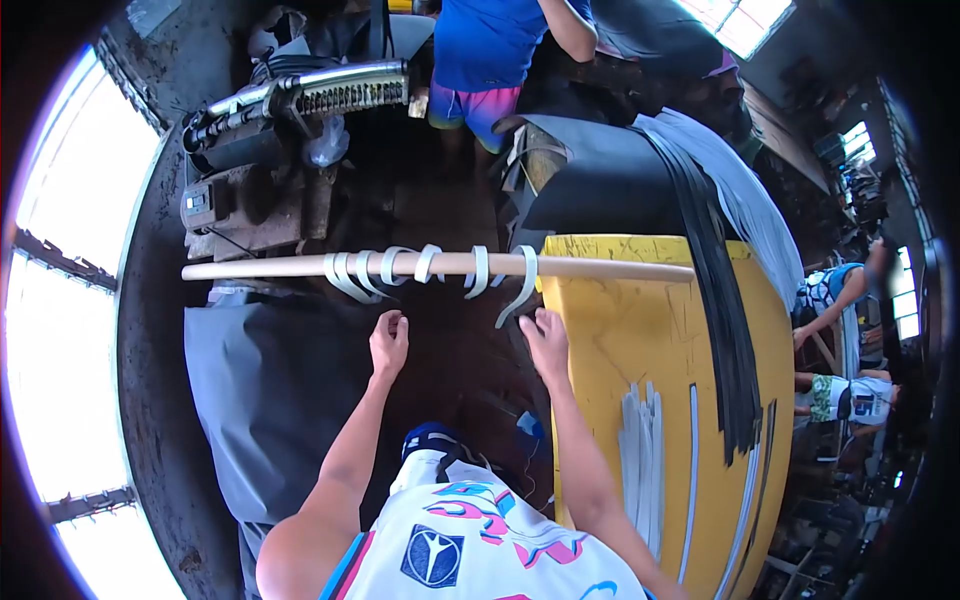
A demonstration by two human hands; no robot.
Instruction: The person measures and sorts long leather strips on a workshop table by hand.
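Observation:
A long pale wooden rod (600,267) lies level in front of me, its right part over a yellow table. Several white strips (432,267) hang looped over the rod's middle. My left hand (388,342) is raised just below the strips with its fingers loosely curled and nothing in it. My right hand (546,340) reaches up beside the rightmost white strip (517,297), with its fingers at the strip's hanging end; whether it grips the strip I cannot tell.
The yellow table (640,350) at right carries white strips (640,460) and a bundle of black strips (725,330). A grey sheet (270,400) lies at left. A machine (290,110) stands behind. One person in blue (495,50) stands ahead; others sit at far right (840,300).

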